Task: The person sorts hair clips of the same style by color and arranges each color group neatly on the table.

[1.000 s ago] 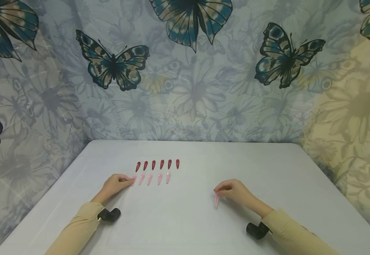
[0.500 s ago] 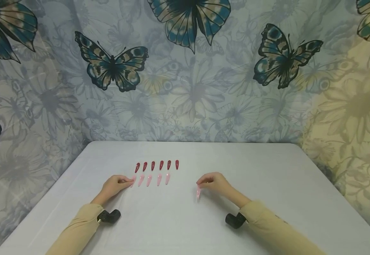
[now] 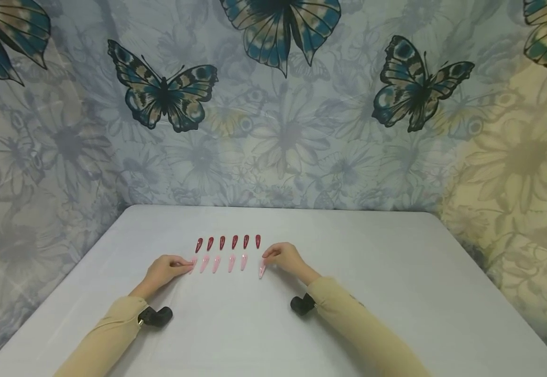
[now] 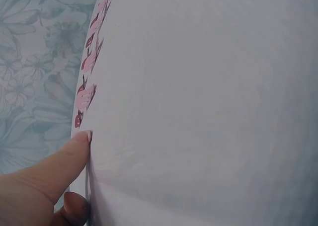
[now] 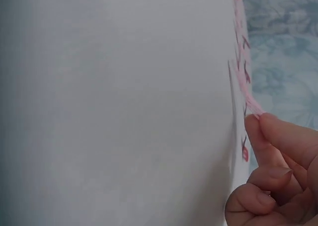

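My left hand (image 3: 164,269) is at the left end of a row of pink hair clips, its fingertips on the leftmost pink clip (image 3: 193,264). In the left wrist view a digit (image 4: 64,161) covers most of that clip, and another finger is curled below. My right hand (image 3: 285,257) pinches a pink hair clip (image 3: 262,269) between thumb and index finger, pointed end down, just right of the pink row. The right wrist view shows this held clip (image 5: 251,101) hanging from the fingertips. Several pink clips (image 3: 231,263) lie side by side between the hands.
Behind the pink row, several dark red hair clips (image 3: 234,241) lie in a matching row. All rest on a white table (image 3: 236,330) backed by a butterfly-print cloth (image 3: 292,141). A black device is strapped at each cuff.
My right hand has moved left and slightly away from me with its pink clip, from the right side of the table to the row's right end. The left hand stays at the leftmost clip.
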`<state>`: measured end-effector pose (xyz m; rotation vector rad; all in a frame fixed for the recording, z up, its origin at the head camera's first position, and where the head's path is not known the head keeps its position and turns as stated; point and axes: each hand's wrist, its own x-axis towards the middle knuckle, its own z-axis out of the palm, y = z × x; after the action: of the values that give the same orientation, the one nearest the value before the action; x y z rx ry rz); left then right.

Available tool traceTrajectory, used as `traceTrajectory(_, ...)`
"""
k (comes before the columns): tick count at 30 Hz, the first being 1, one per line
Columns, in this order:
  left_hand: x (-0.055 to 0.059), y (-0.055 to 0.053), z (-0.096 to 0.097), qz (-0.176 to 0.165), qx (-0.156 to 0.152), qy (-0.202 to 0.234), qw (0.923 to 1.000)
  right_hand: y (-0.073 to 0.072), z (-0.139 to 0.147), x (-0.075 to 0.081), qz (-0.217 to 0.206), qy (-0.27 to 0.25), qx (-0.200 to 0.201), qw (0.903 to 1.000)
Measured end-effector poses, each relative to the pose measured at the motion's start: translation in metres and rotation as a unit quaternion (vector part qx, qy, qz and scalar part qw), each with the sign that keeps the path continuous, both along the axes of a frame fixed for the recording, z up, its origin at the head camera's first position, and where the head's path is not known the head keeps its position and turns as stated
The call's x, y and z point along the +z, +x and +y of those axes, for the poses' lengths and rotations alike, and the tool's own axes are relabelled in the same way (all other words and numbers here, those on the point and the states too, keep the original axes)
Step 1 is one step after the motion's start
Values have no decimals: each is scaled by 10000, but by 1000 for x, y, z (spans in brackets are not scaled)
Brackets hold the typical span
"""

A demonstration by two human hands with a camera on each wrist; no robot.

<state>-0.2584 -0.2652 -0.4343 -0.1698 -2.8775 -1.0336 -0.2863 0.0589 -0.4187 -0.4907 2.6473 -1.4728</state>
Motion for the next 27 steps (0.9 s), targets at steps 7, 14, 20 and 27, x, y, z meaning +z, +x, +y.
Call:
traceTrajectory(7,-2,-2,-1,70,-15,93,9999,-13,-14,-2,133,271,-217,9993)
traceTrajectory(14,-5,1,-2,126,9,220,9997,-18,-22,-4,293,602,-370,9971)
traceTrajectory(20,-7,1,-1,150,62,249,9996,-21,-23,-6,450,794,-390,9951)
traceTrajectory(27,-7,-1,-3,182,140,364,9991,-24,-24,-4,371,853,-452,9946)
